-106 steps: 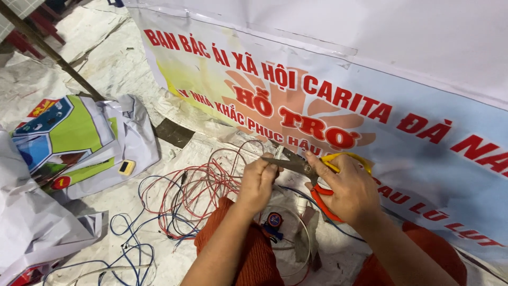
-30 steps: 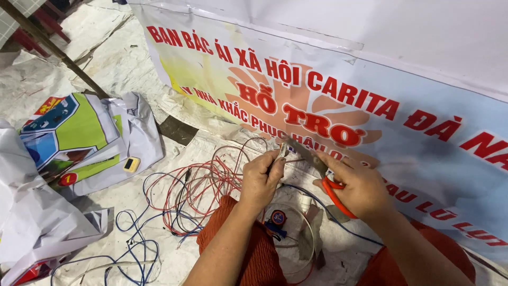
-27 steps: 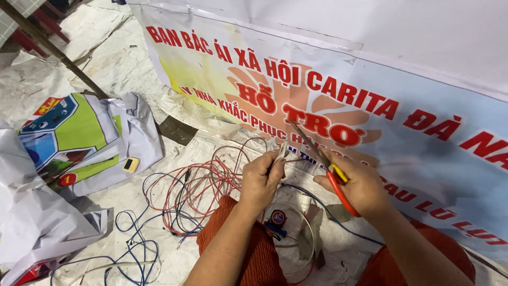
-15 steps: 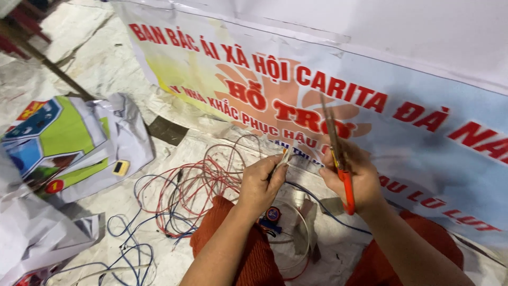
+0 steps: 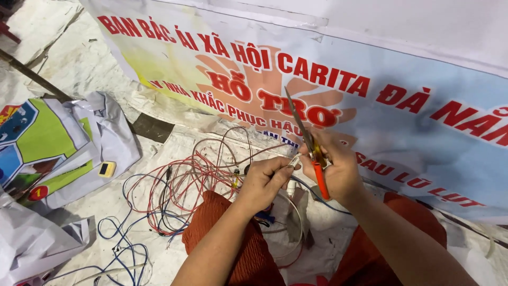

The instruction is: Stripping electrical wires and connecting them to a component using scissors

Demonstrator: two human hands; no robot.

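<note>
My left hand pinches the pale end of a thin wire between thumb and forefinger. My right hand grips a pair of scissors with orange handles, blades closed and pointing up and away to the left. The scissor blades stand just right of the wire end, very close to it. A tangle of red wires lies on the ground left of my left hand, with blue wires further down left. My knees in rust-coloured cloth sit under both forearms.
A large printed banner with red lettering lies spread across the ground ahead. A folded colourful printed sheet lies at the left, with a small yellow and white object on it. A dark pole slants at far left. White sheeting covers the ground.
My right hand has swung the scissors from lying low and sideways to pointing upward. My left hand has kept hold of the wire end. The view has shifted slightly.
</note>
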